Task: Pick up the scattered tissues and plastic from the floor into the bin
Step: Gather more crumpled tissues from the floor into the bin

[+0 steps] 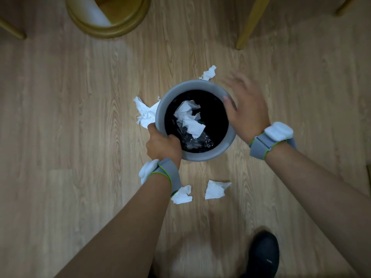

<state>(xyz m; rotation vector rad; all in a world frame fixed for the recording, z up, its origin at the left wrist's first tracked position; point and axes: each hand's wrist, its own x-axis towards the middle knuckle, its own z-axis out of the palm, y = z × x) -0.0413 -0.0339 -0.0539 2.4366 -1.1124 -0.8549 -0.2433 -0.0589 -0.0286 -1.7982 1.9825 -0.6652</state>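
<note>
A round grey bin [200, 157] with a black liner is in the middle of the view, above the wooden floor. Inside lie a crumpled white tissue [189, 119] and clear plastic [197, 142]. My left hand [162, 145] grips the bin's near-left rim. My right hand [246, 109] is blurred at the right rim, fingers spread, thumb near the rim. White tissues lie on the floor: one left of the bin [144, 113], one behind it [208, 74], and two in front [182, 195] [215, 189].
A round wooden stool base [112, 27] stands at the top left. A wooden furniture leg [249, 25] stands at the top right, another [12, 30] at the far left. My dark shoe [263, 255] is at the bottom right.
</note>
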